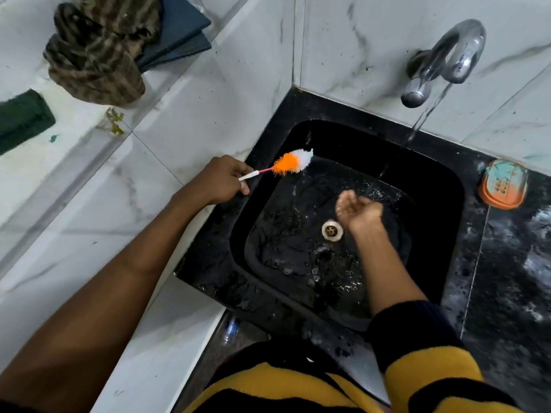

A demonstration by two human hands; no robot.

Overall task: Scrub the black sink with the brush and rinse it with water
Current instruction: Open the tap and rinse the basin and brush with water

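Observation:
The black sink (441,210) is set in a black counter, wet inside, with a metal drain (332,230) in its floor. Water runs from the chrome tap (447,59) on the wall and falls into the basin. My left hand (222,180) holds the thin handle of a brush (293,162) with orange and white bristles, its head over the sink's left rim. My right hand (357,210) is inside the basin, cupped, palm up, just under the water stream and holding nothing.
An orange soap dish (502,183) sits on the counter right of the sink. Brown striped cloth (98,49) and blue folded cloths (179,31) lie on the white marble ledge at upper left, with a dark green pad (24,120) beside them.

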